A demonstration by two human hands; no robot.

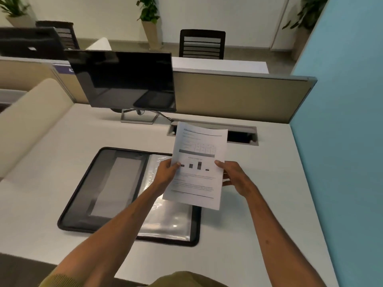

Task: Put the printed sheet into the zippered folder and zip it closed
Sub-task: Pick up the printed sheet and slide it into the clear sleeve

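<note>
The printed sheet, white with text, a table and a small bar chart, is held up above the desk, tilted slightly. My left hand grips its left edge and my right hand grips its right edge. Below it the black zippered folder lies spread open flat on the desk, a grey pocket on its left half and clear plastic sleeves on its right half. The sheet covers the folder's upper right corner.
A dark monitor on a metal stand sits at the back of the white desk. An open cable hatch is behind the sheet. A beige partition runs along the back and a blue wall stands on the right.
</note>
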